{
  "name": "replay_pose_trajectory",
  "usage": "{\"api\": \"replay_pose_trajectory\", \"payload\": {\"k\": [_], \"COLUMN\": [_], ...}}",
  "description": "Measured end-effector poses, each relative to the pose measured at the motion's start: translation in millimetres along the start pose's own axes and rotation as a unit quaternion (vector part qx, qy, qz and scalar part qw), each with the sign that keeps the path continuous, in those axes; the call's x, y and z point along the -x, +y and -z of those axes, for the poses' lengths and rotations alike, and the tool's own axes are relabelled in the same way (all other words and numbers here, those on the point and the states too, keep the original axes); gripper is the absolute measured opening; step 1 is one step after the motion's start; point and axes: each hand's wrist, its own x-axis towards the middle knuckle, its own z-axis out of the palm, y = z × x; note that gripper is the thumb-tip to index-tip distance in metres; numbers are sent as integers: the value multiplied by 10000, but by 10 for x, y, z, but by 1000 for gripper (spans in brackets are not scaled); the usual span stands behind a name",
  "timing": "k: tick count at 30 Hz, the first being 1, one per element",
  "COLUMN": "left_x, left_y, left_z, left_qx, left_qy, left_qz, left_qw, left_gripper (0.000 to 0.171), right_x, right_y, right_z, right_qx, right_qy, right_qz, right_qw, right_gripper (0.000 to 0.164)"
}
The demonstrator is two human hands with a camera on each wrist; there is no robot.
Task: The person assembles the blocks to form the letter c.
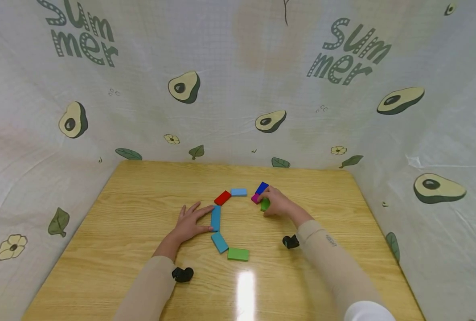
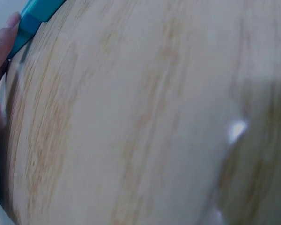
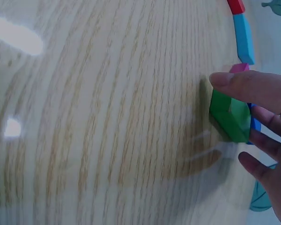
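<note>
Blocks [image 1: 223, 198], eight in all. One green block [image 1: 265, 204] is pinched between the right hand's [image 1: 279, 203] thumb and fingers, beside one magenta block [image 1: 256, 199] and one dark-blue block [image 1: 262, 187]. Left hand [image 1: 189, 224], fingers spread, touches a mid-blue block [image 1: 215, 218] at thumb and forefinger tips. Further out on the wooden table [image 1: 141, 200]: second mid-blue block [image 1: 219, 242], second green block [image 1: 238, 254], one red, one light-blue block [image 1: 239, 192].

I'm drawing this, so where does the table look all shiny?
Head view: a bright streak on the table, below the nearer green block; left wrist view: the brightest spot at the right; right wrist view: a long streak upper left, a smaller spot beneath.
</note>
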Motion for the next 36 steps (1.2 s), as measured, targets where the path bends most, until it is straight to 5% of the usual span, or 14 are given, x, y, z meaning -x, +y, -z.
{"api": "replay_pose_trajectory", "payload": {"k": [23,36], "left_x": [5,10], "left_y": [0,9], "left_z": [-12,-7], "left_qx": [-101,-146], "left_qy": [52,68], "left_qz": [-33,-52], "left_qw": [9999,9999], "left_gripper": [76,76], "right_x": [4,-134], "right_y": [104,-130], "right_z": [57,14], "right_qx": [372,-319], "right_qy": [-328,244], "right_qz": [591,789], "right_qw": [9970,9961], "right_gripper": [30,33]}}
